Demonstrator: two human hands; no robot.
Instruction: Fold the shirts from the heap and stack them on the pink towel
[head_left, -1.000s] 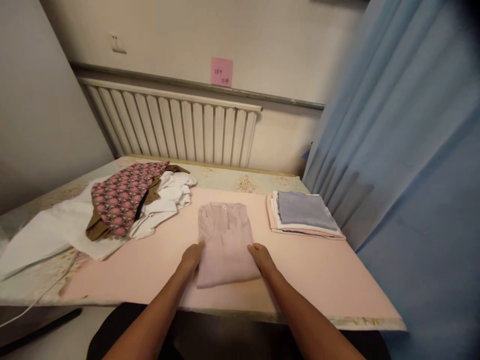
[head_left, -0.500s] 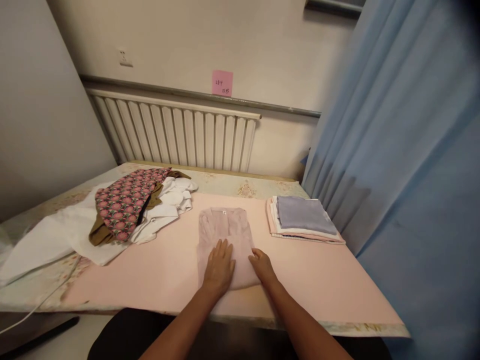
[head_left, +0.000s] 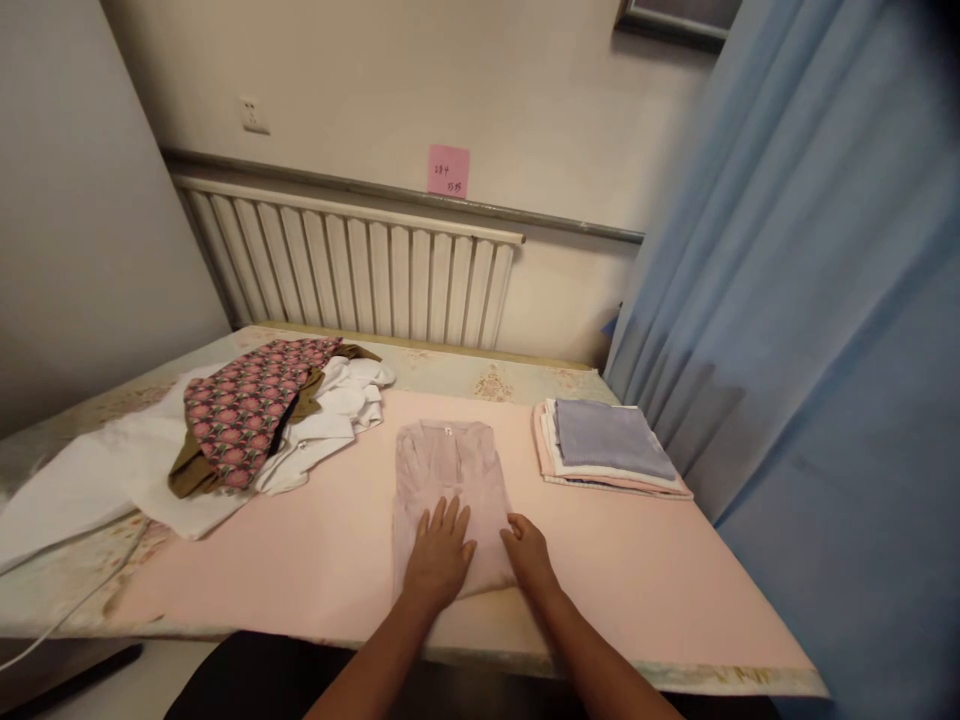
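Note:
A pale pink-mauve blouse (head_left: 472, 470) lies folded into a neat rectangle, its collar end away from me. My left hand (head_left: 441, 555) rests flat on the lower front of it, fingers spread. At the blouse's right edge, my right hand (head_left: 531, 552) has its fingers curled, with thumb and fingertips pinching the fabric. Part of the lower blouse is hidden under my hands. Beneath it is a smooth pink sheet (head_left: 300, 560) on the table.
To the right sits a stack of folded clothes (head_left: 611, 438), greyish blue on top. On the left lie a patterned garment (head_left: 251, 405) and rumpled white clothes (head_left: 90, 480). A white cord (head_left: 82, 605) hangs at the left edge. A blue curtain (head_left: 787, 400) borders the right; a radiator (head_left: 360, 265) stands behind.
Both hands have shifted slightly towards me along the blouse, keeping the same pose. My view has tilted up a little. The blouse remains folded in place.

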